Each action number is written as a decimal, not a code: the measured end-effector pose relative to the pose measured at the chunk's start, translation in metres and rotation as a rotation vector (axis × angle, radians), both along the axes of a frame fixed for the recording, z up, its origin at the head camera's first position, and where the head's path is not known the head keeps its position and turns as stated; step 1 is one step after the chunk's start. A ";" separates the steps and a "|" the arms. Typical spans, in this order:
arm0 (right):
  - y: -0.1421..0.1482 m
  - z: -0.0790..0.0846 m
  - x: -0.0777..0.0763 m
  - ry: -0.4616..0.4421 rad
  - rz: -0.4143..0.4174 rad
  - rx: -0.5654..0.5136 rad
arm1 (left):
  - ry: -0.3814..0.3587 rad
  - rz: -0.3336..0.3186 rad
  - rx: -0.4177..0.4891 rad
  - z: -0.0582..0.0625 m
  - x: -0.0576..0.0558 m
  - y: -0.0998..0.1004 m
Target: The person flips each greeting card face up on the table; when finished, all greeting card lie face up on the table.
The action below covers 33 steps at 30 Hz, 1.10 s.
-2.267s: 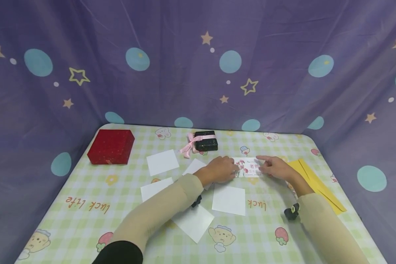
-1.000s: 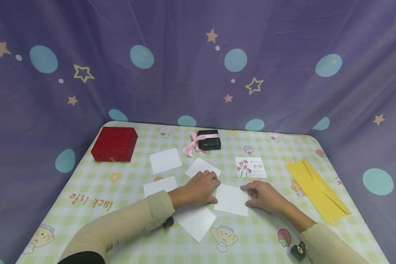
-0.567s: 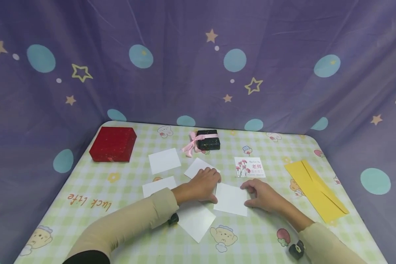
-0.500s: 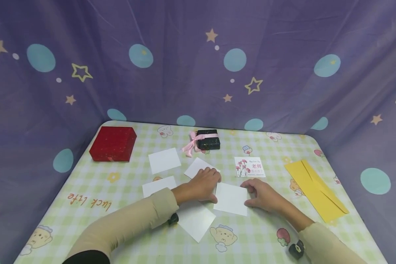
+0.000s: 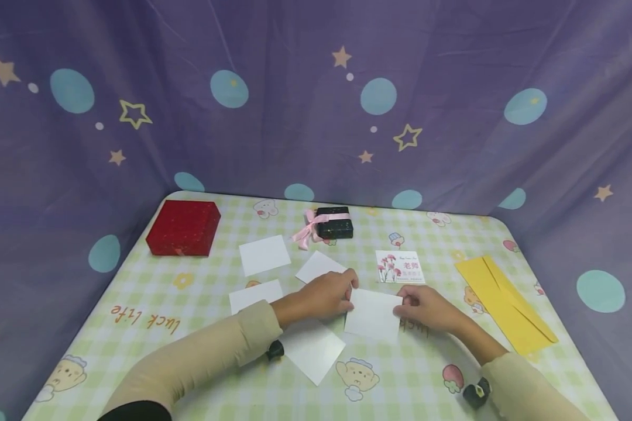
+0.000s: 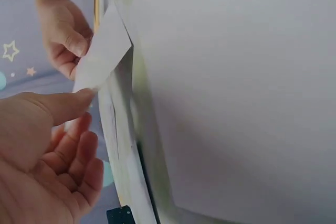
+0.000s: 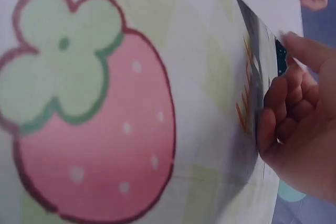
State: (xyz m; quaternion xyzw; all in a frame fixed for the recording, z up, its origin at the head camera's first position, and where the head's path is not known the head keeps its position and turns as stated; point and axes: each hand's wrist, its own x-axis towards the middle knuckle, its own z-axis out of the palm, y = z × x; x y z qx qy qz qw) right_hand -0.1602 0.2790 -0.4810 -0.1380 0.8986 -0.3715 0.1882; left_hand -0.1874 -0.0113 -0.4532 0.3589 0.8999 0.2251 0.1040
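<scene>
Left hand (image 5: 323, 295) and right hand (image 5: 428, 306) pinch a white card (image 5: 373, 314)
Both curled on its opposite edges; flower card (image 5: 400, 267) beyond it, envelope (image 5: 507, 304) to its right

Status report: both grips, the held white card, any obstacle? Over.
Left grip and right grip each pinching one side of white card. Card held up, tilted. Printed card just beyond, not blocking.

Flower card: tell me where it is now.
In the head view, the flower card lies right of centre, beyond the held white card and left of the yellow envelope.
</scene>
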 end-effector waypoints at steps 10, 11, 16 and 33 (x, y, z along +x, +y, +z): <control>0.015 0.002 -0.003 -0.180 -0.004 -0.329 | 0.046 -0.019 0.209 0.009 -0.007 -0.002; 0.017 0.003 -0.004 -0.184 0.002 -0.380 | 0.060 -0.024 0.215 0.010 -0.007 -0.002; 0.020 0.010 -0.005 -0.134 -0.049 -0.464 | 0.129 -0.053 0.228 0.013 -0.006 -0.002; 0.034 0.015 -0.001 0.073 -0.056 -0.227 | 0.107 -0.142 0.011 0.006 0.008 0.017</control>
